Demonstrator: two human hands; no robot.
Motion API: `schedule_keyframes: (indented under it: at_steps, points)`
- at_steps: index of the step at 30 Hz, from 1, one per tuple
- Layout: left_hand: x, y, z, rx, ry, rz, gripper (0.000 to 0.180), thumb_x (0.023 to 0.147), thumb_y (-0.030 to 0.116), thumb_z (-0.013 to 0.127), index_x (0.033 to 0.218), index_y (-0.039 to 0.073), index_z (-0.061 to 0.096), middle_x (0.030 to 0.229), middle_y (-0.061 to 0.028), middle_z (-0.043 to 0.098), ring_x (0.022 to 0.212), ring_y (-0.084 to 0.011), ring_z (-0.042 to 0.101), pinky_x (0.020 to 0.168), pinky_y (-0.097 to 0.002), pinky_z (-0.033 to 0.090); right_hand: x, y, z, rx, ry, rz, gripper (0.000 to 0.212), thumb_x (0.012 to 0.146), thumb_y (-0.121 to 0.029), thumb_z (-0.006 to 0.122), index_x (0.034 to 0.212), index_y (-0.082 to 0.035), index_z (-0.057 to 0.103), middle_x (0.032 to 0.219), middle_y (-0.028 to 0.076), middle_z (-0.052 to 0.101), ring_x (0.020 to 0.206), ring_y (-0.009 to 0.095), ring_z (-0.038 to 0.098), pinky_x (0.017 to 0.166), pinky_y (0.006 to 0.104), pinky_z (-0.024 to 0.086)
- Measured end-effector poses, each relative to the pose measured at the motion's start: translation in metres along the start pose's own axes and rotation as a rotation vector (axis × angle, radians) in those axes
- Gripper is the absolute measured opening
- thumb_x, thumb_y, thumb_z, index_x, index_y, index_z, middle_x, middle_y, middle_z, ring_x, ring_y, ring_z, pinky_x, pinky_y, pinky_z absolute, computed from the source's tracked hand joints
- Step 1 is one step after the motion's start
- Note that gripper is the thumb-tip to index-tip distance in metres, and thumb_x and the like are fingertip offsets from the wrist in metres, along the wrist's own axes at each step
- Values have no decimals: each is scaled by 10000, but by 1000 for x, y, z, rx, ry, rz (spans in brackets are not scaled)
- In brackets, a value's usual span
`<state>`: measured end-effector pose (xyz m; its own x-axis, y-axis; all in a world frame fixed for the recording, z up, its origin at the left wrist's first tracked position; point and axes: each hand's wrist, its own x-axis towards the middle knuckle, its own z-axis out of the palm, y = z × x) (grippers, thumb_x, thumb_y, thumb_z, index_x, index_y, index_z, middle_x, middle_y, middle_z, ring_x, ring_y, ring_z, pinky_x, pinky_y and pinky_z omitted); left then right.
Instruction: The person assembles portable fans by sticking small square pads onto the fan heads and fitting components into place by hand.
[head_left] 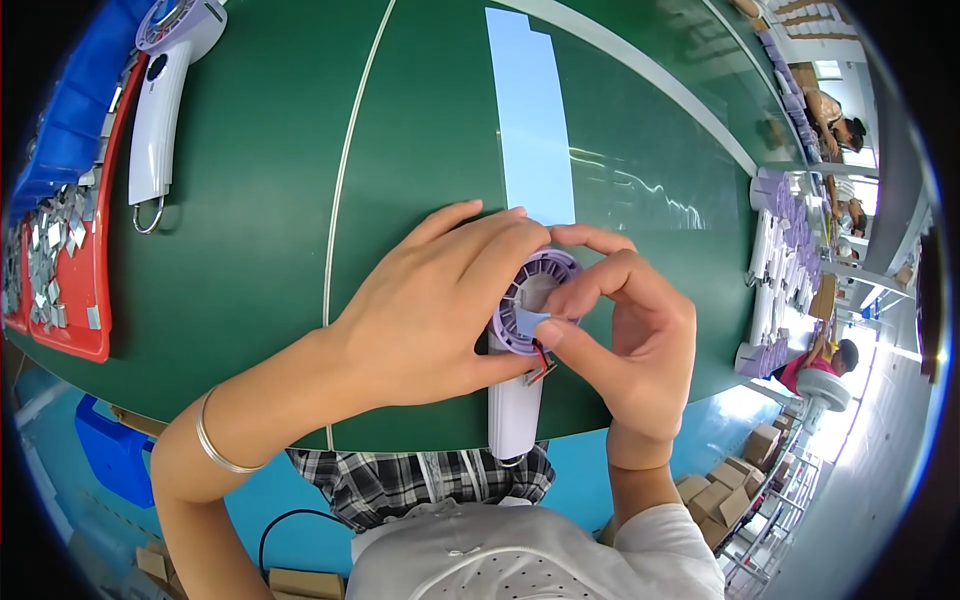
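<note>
A lilac and white handheld fan (514, 415) lies at the near edge of the green table, its round slotted head away from me. My left hand (415, 305) is closed around the head from the left, fingers over its far rim and thumb beside the neck. My right hand (640, 350) pinches a small light-blue piece (530, 322), perhaps paper or film, between thumb and forefinger at the head's opening. Red and dark wires (543, 365) stick out near the neck. Just beyond my hands a long light-blue strip (535, 120) lies flat on the table.
On the left, a red tray (85, 330) holds several small silvery pieces, beside a blue bin (75, 120). Another fan (160, 120) lies near them. Several fans (785, 250) are lined up at the right. People work farther off; cardboard boxes (725, 495) stand on the right.
</note>
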<state>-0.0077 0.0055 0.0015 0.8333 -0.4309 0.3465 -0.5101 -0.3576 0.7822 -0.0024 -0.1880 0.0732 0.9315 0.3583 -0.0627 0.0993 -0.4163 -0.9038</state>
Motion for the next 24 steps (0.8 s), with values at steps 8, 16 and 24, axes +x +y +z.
schedule_keyframes:
  at_steps: [8,16,24]
  points:
    - [-1,1,0,-5,49,31,770,657,229,875,1285,-7,497,1248,-183,608,1219,-358,580,1096,-511,397,1,2,7,-124,127,-59,134,721,-6,788,767,-54,672,800,34,683,1160,299,621,1061,465,392]
    - [0,0,0,3,27,5,851,636,242,891,1352,19,489,1300,-158,600,1235,-338,590,1104,-511,401,1,2,6,-123,135,-76,131,723,25,771,775,-34,666,812,40,681,1169,295,609,974,411,452]
    - [-1,0,0,0,24,2,853,636,248,888,1354,19,489,1311,-156,594,1227,-340,592,1104,-508,399,2,2,8,-109,142,-89,123,731,42,756,784,-25,667,822,48,678,1177,294,599,939,379,472]
